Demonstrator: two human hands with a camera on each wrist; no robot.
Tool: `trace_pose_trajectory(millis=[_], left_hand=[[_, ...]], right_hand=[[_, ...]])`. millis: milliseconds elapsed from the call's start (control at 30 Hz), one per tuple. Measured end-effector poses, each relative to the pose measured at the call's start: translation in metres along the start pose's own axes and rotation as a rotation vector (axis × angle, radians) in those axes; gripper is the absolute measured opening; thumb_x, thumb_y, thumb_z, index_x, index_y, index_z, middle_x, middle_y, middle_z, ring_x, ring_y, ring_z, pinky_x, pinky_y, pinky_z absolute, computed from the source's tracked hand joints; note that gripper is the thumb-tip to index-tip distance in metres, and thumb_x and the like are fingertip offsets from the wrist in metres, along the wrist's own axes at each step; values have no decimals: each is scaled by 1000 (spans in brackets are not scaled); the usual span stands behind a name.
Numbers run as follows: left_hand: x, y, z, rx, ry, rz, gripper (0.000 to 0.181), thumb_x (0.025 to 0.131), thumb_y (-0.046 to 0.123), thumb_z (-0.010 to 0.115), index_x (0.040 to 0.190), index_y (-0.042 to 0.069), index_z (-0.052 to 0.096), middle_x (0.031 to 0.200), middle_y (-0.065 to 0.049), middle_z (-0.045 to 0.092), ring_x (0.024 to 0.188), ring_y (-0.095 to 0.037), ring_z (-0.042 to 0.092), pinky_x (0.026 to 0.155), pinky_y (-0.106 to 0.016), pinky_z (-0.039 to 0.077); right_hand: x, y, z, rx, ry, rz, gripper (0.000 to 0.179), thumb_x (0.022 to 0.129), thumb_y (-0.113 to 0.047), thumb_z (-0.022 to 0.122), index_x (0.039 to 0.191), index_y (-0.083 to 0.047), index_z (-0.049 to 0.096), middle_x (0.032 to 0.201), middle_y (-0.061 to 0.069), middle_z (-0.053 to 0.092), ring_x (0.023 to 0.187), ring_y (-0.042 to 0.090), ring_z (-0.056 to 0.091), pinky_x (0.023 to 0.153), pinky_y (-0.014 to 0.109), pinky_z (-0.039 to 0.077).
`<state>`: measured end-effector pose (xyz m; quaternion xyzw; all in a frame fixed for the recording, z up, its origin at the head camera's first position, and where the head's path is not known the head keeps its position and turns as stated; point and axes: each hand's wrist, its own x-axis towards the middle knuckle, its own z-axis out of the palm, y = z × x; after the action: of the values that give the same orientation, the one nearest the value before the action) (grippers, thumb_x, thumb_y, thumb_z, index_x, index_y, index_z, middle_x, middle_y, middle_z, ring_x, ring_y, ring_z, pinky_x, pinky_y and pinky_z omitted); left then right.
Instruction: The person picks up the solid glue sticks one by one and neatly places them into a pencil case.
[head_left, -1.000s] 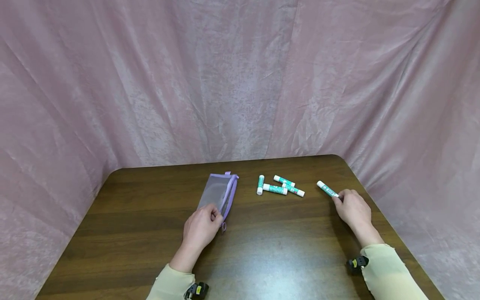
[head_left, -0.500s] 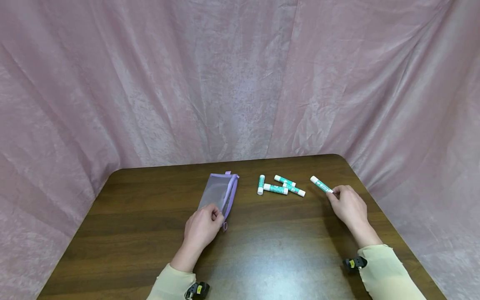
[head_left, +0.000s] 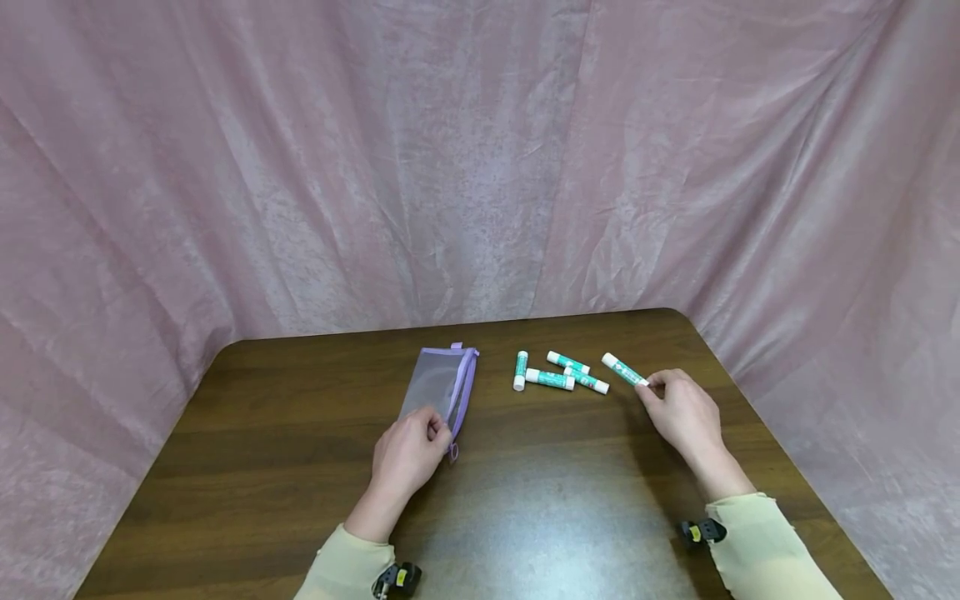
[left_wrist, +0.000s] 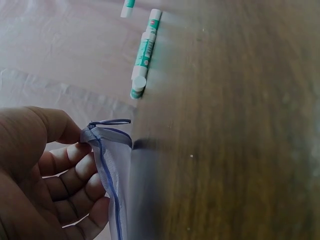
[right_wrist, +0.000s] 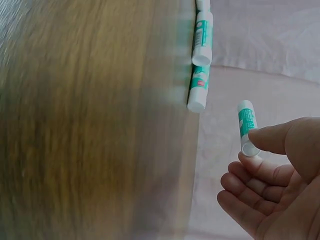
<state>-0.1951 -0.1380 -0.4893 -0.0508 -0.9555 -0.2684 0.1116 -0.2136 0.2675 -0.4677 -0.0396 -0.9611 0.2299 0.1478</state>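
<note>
A purple-trimmed mesh zip pouch (head_left: 433,379) lies on the table left of the middle. My left hand (head_left: 408,450) pinches its near corner between thumb and index finger, beside the zip pull (left_wrist: 111,121). The other fingers are curled by the pouch's side in the left wrist view. With thumb and fingertip, my right hand (head_left: 682,414) pinches the near end of a green-and-white glue stick (head_left: 625,369), held off the table with its far end pointing up and left. Several similar glue sticks (head_left: 551,379) lie close together between the pouch and the right hand.
The brown wooden table (head_left: 285,433) ends at a rounded back edge. Pink velvety curtains (head_left: 480,167) hang behind it and at both sides. A small black wrist camera (head_left: 701,532) is strapped at each sleeve.
My right hand has moved to the left with the glue stick, nearer to the others on the table. The left hand and pouch have barely moved.
</note>
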Motion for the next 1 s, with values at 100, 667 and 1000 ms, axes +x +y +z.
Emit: trace_pose_trajectory(millis=[100, 667, 1000], left_hand=[[0, 1, -1, -1, 3, 4, 16, 85, 22, 64, 72, 25, 55, 66, 10, 50, 59, -13, 49, 54, -35, 39], [-1, 1, 1, -2, 14, 14, 17, 85, 22, 64, 71, 26, 55, 67, 10, 49, 59, -12, 49, 54, -35, 39], [-3, 2, -2, -5, 18, 9, 16, 84, 23, 64, 72, 26, 55, 67, 10, 50, 60, -12, 49, 54, -35, 40]], right_hand=[[-1, -5, 1, 4, 3, -16, 31, 95, -32, 67, 106, -4, 70, 112, 18, 66, 92, 35, 64, 73, 52, 47], [-6, -35, 4, 12, -33, -85, 25, 93, -30, 68, 103, -7, 72, 112, 13, 68, 94, 32, 65, 75, 52, 48], [-7, -52, 13, 12, -47, -131, 22, 92, -28, 71, 100, -8, 73, 109, 10, 69, 86, 27, 64, 71, 50, 49]])
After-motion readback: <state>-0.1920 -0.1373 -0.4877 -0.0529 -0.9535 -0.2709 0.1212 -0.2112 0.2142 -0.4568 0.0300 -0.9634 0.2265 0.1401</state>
